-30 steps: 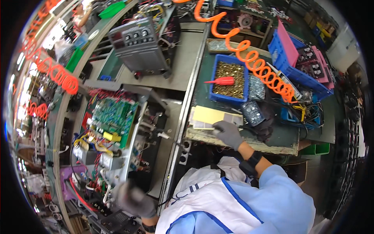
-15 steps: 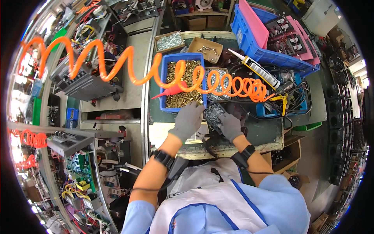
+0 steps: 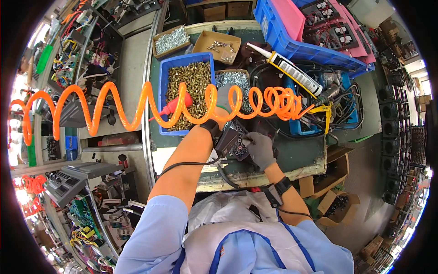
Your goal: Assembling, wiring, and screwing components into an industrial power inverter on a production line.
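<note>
Right hand (image 3: 261, 150), fingers bent at the fastener tray (image 3: 242, 159), can't tell if gripping; left hand (image 3: 223, 97) behind the orange coiled hose (image 3: 294, 114), fingers unreadable!

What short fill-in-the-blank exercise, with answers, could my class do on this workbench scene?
1. The coiled hose is coloured ____.
2. Both the left hand and the right hand wear grey ____.
3. The brass-coloured parts lie in a bin coloured ____.
4. Of the two hands, the ____ one is closer to the dark container of small metal parts.

Missing words: orange; gloves; blue; right.
</note>
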{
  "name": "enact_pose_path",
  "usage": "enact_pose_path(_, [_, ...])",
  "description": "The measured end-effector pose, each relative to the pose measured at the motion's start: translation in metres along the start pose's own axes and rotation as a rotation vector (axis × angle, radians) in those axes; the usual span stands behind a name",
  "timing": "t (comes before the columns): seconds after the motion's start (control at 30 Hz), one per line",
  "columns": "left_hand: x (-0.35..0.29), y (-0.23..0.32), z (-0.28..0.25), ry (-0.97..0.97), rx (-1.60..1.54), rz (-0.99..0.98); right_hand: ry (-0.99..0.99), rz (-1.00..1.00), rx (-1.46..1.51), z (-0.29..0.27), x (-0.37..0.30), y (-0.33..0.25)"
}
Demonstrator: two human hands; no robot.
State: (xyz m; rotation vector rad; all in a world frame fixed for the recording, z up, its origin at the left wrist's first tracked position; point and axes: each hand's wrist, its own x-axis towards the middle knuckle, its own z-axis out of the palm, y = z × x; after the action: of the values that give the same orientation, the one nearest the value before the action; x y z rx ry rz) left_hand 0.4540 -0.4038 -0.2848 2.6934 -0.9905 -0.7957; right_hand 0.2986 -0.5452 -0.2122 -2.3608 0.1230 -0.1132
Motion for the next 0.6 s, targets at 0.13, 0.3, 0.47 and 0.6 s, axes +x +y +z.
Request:
enact_pose_path(0.13, [0.001,0.006,0.002,0.02,-0.111,-0.005,-0.138,0.296,0.425,-0.004,0.0,0.005])
enact_pose_path(0.3, [-0.01,0.008,0.012,0.041,-0.236,-0.03,-0.207,0.469,0.665,-0.011,0.003,0.001])
enact_pose_path(0.47, [-0.017,0.013,0.01,0.138,-0.391,-0.066,-0.151,0.511,0.792,-0.016,0.006,-0.001])
enact_pose_path(0.6, [-0.022,0.024,-0.005,0.434,-0.675,-0.123,-0.175,0.509,0.74,-0.013,0.007,0.001])
